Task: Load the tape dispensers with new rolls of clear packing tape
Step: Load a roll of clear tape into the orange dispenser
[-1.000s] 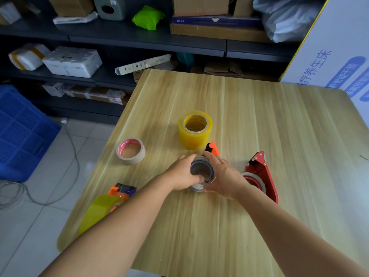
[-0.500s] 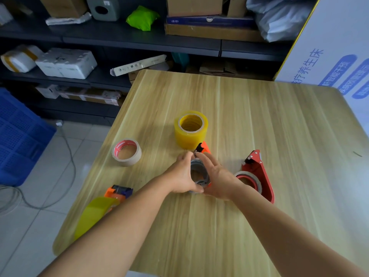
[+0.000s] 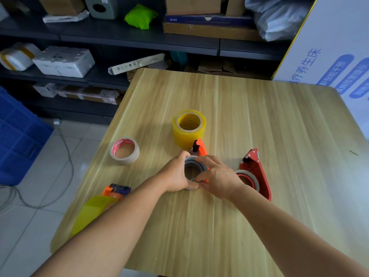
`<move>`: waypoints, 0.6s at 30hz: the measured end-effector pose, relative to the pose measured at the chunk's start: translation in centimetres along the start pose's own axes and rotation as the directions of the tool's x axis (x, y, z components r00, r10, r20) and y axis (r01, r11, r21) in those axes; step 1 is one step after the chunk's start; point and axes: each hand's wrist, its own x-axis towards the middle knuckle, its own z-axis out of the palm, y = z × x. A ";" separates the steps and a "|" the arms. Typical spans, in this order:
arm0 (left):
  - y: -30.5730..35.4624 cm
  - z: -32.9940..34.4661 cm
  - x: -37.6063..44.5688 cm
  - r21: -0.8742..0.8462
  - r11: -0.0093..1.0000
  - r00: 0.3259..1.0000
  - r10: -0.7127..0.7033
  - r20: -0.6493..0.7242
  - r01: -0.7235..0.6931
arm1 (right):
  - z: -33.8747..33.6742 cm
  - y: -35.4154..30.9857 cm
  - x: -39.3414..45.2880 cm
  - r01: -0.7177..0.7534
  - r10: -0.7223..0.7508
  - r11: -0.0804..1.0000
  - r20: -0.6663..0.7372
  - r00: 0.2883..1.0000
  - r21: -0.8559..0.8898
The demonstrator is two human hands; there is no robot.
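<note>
My left hand [image 3: 174, 174] and my right hand [image 3: 217, 176] both grip a clear tape roll [image 3: 193, 166] from either side, at the middle of the wooden table [image 3: 259, 120]. The roll sits on an orange dispenser [image 3: 200, 147] whose tip pokes out beyond my fingers. A red dispenser [image 3: 256, 172] holding a thin roll lies right of my right hand. A tall yellowish tape roll [image 3: 189, 127] stands just behind the orange dispenser. A red-cored roll [image 3: 124, 150] lies to the left. Another orange dispenser with a yellow roll [image 3: 99, 206] rests at the table's near left edge.
Dark shelves [image 3: 139, 37] with boxes and parcels stand behind the table. A blue crate [image 3: 18, 136] sits on the tiled floor at left, with a cable [image 3: 65, 156] beside it. A white printed board [image 3: 339, 56] leans at the right.
Both hands stay on the clear roll at the orange dispenser; my fingers have closed further round its rim. The view has shifted slightly.
</note>
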 end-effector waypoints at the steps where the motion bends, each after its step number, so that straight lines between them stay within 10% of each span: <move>1: 0.0 0.0 0.0 -0.007 1.000 1.000 0.009 -0.010 -0.009 | -0.2 -0.1 0.1 -0.005 0.005 1.000 0.021 1.000 0.004; 18: 1.5 -1.5 -0.5 -0.092 0.994 0.998 0.048 -0.038 -0.052 | -3.7 -1.4 1.0 -0.125 0.113 0.988 0.120 0.986 0.096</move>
